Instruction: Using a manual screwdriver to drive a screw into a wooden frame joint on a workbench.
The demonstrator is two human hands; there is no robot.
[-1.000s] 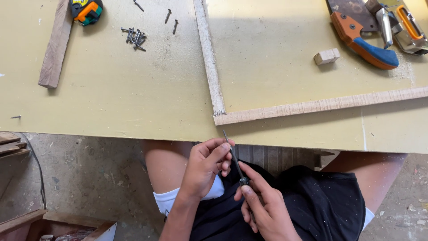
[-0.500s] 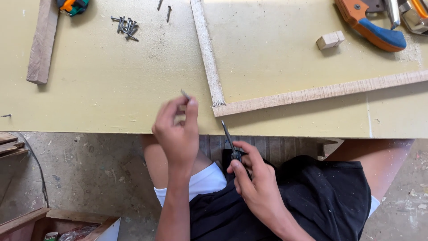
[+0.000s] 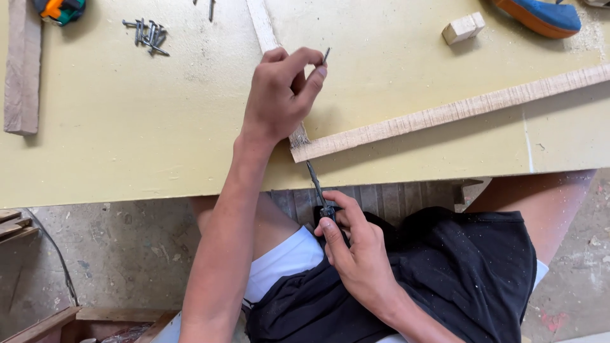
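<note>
I am looking down on a pale yellow-green tabletop (image 3: 114,140), daylight falling evenly across it and casting soft shadows. Below its near edge a grey, stained concrete floor (image 3: 121,260) is showing. Brown wooden planks (image 3: 13,222) are lying at the left, and a timber frame (image 3: 57,322) is sitting bottom left.

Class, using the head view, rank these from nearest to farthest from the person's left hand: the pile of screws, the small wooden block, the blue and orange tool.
Measured from the left hand:
1. Pile of screws, to its upper left.
2. Small wooden block, to its upper right.
3. Blue and orange tool, at the top right edge.
</note>
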